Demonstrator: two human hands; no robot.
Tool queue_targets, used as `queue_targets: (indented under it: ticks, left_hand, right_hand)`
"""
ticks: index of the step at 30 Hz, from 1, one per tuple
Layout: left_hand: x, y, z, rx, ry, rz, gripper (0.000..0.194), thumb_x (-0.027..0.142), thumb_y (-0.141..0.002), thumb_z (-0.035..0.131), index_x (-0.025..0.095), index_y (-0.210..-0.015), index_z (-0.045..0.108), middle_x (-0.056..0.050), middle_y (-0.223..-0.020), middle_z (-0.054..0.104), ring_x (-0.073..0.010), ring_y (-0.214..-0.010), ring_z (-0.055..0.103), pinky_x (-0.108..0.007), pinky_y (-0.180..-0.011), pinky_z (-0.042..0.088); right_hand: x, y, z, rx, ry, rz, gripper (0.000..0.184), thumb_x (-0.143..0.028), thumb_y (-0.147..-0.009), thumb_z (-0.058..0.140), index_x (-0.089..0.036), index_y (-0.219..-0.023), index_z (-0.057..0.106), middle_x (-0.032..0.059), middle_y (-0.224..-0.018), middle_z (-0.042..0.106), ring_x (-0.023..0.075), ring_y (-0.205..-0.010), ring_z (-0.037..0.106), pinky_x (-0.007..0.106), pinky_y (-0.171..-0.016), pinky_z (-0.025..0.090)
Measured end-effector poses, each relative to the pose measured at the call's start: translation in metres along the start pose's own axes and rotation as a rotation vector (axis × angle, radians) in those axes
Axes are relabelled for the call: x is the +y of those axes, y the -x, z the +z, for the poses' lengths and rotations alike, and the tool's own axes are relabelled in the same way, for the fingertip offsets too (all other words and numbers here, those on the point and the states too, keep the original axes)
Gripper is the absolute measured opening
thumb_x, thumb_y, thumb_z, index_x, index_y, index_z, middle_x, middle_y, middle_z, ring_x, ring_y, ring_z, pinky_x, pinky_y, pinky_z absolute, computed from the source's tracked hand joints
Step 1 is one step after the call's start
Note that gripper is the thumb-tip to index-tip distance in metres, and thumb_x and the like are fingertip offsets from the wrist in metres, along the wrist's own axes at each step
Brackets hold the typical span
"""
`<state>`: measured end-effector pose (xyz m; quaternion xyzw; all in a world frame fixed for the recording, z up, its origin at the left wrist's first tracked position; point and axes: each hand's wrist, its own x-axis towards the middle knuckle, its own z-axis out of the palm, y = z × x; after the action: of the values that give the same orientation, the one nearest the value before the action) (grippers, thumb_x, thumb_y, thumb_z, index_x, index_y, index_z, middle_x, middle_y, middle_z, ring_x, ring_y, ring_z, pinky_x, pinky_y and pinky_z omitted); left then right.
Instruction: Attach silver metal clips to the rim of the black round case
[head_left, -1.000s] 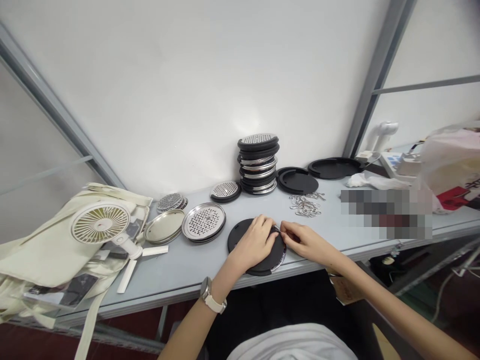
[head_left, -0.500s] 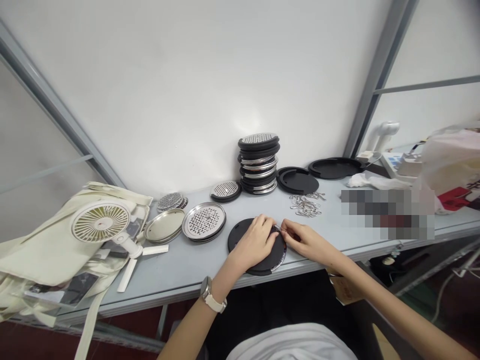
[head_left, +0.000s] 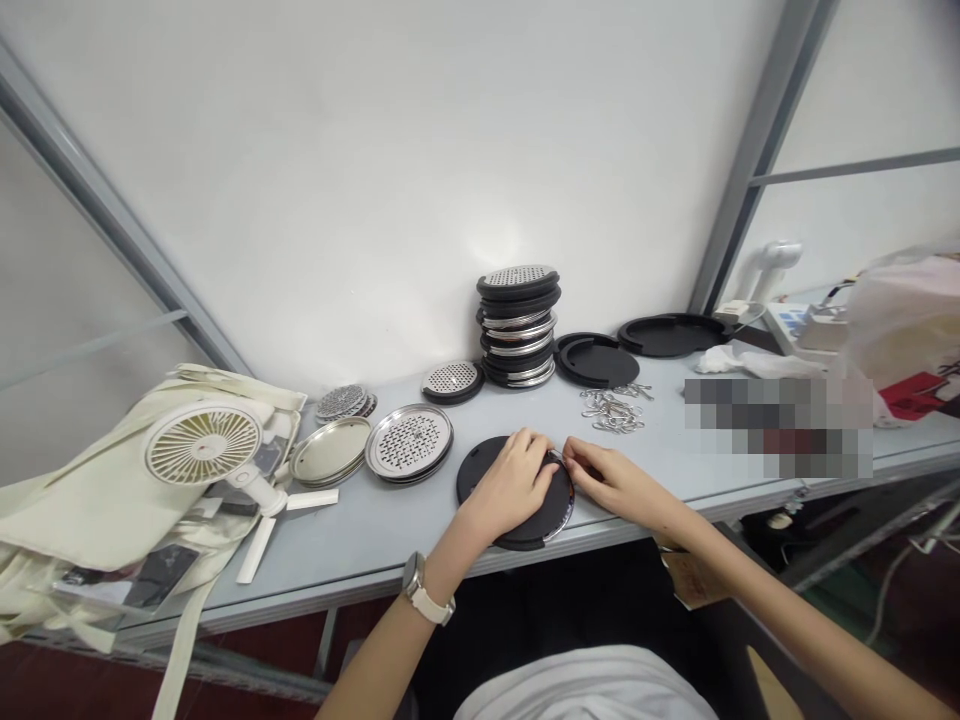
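From where I stand, taking the flat black round disc (head_left: 541, 512) as the clock's centre and the wall as twelve, the work lies at the near edge of the worktop (head_left: 352, 545). The left hand (head_left: 514, 478) rests palm down across the disc, fingers bent towards its two o'clock rim; I can't tell whether its fingertips are gripping anything. There, a small shiny silver metal piece (head_left: 556, 456) shows. The right hand (head_left: 606, 478) comes in from three o'clock, thumb and fingers drawn together beside that rim; whether they hold the piece, I cannot make out.

I take the step in hand to be fine fingertip work on the metal piece. The next move seems to call for a steady disc under the left hand and a precise pinch from the right.

Farther off, a loose heap of thin silver wire clips (head_left: 611, 412) lies between one and two. The perforated round silver plate (head_left: 409, 442) sits at ten, a white handheld fan (head_left: 202, 443) at nine. At twelve rises a tall stack of black and silver discs (head_left: 519, 330). Nothing seems to block the rim except the fingers themselves, which crowd it.
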<state>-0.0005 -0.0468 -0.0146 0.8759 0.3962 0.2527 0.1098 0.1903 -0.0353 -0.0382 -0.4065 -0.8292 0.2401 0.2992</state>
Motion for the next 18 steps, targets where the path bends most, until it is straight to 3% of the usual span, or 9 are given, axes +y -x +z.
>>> queue_targets:
  ticks: [18]
  left_hand:
    - [-0.0001, -0.0005, -0.0001, -0.007, 0.0, -0.002, 0.014, 0.023, -0.095, 0.041, 0.02, -0.106, 0.049, -0.006, -0.106, 0.05, -0.0218, -0.103, 0.05, -0.039, -0.094, 0.044]
  right_hand:
    - [-0.0027, 0.0009, -0.0015, -0.002, -0.017, 0.002, 0.014, -0.027, -0.09, 0.041, -0.021, -0.078, 0.044, -0.0048, -0.061, 0.045, 0.012, -0.056, 0.041, 0.024, -0.055, 0.035]
